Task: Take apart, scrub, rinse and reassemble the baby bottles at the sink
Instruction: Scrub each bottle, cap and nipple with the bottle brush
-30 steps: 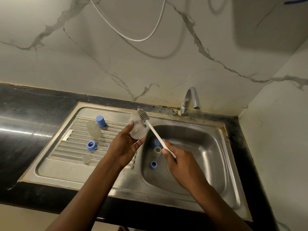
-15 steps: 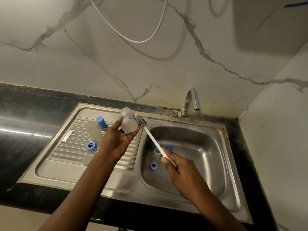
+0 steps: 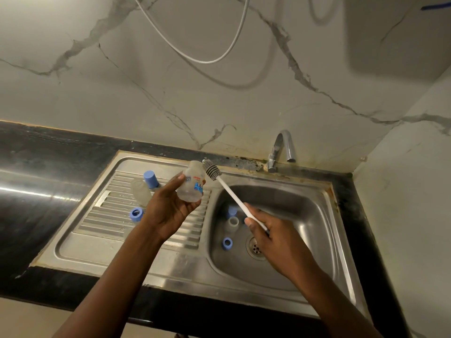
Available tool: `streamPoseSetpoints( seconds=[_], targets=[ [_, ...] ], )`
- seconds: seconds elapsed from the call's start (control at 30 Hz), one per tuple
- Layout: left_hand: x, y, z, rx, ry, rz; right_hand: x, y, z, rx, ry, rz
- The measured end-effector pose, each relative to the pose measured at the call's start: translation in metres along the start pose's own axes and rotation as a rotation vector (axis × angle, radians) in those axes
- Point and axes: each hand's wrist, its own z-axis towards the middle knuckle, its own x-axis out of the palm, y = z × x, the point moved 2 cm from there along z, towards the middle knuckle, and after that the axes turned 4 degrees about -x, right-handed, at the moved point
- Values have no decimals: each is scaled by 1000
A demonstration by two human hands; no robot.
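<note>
My left hand holds a small clear baby bottle with a printed label, tilted over the drainboard with its open neck pointing up and back. My right hand grips the white handle of a bottle brush; its grey bristle head is just beside the bottle's neck, outside it. A second clear bottle lies on the drainboard next to a blue cap and a blue ring. In the basin are a blue ring, a clear part and a blue piece.
The steel sink has a drain near my right hand and a chrome tap at the back, with no water running. Black counter surrounds it. A marble wall rises behind and to the right; a white hose hangs above.
The left hand turned the bottle from pointing its base toward me to neck up and moved it left and up. The brush head stays beside the bottle, following it.
</note>
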Motion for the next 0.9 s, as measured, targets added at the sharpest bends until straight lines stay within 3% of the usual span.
streamPoseSetpoints(
  seconds=[0.2, 0.33, 0.63, 0.9],
  targets=[
    [-7, -14, 0, 24, -130, 194, 0, -3, -5, -54, 6, -75],
    [-7, -12, 1, 3, -125, 230, 1, 1, -4, -53, -4, -100],
    [-11, -21, 10, 82, -170, 576, -6, 13, 8, -50, 50, -225],
    [-17, -29, 11, 192, -242, 924, -7, 19, 15, -3, 99, -184]
  ],
)
